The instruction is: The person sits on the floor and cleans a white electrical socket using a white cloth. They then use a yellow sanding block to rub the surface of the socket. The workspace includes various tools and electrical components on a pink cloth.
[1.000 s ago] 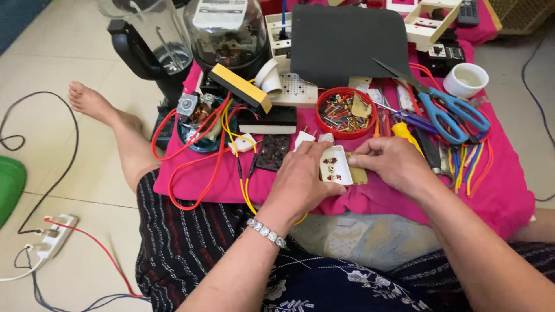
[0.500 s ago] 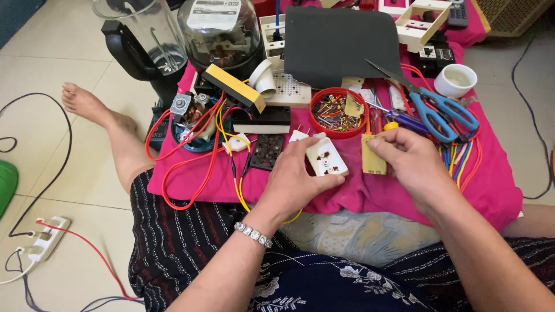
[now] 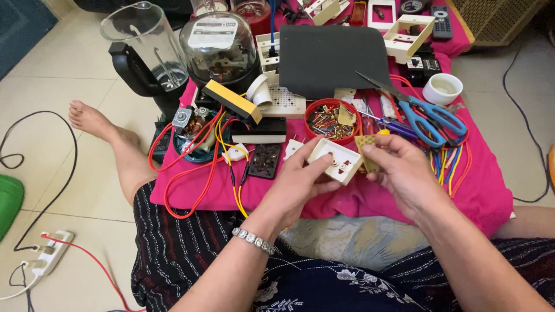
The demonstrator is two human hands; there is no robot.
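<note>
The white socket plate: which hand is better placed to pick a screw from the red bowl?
Probably the right hand. It holds only a small yellowish piece and sits just below the red bowl. The left hand grips the white socket plate, supporting it.

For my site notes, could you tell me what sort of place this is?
Probably a home floor used for electrical repair: tiled floor, a pink cloth strewn with wires and scissors, and a blender jug.
</note>
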